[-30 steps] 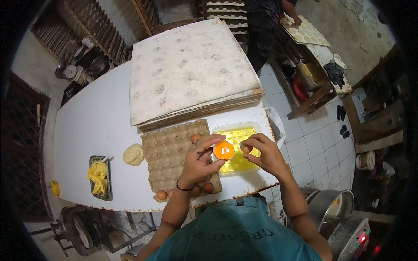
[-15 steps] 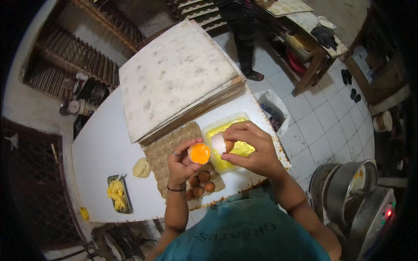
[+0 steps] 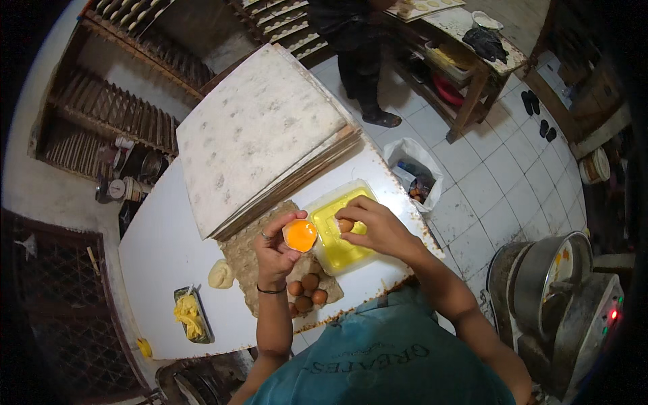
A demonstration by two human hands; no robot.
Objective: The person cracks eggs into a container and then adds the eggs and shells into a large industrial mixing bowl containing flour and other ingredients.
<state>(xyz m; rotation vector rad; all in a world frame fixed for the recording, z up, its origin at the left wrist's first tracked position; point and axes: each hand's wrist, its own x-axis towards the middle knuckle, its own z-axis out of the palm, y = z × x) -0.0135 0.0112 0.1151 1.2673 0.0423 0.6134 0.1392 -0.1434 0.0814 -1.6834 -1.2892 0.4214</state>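
My left hand point(image 3: 275, 251) holds a half eggshell point(image 3: 300, 235) with an orange yolk in it, above the egg tray. In my right hand point(image 3: 374, 229) is the other, brown half eggshell point(image 3: 345, 225), gripped by fingers and thumb over a rectangular plastic tub point(image 3: 322, 262). Yellowish egg white point(image 3: 337, 246) lies in the tub. Under my left hand, the grey cardboard egg tray point(image 3: 236, 253) carries several whole brown eggs point(image 3: 310, 282) at its near end.
A tall stack of floury boards point(image 3: 260, 128) covers the table's far part. At left are a dough ball point(image 3: 221, 274) and a small tin of yellow fat point(image 3: 192, 316). A rubbish bag point(image 3: 413, 175) stands beyond the right edge; a mixer point(image 3: 550, 290) is at right. Another person point(image 3: 358, 61) stands across the floor.
My right hand has turned its half shell so less of the white inside shows, and moved slightly left and down. The left hand keeps the yolk-filled shell. The whole view has shifted slightly.
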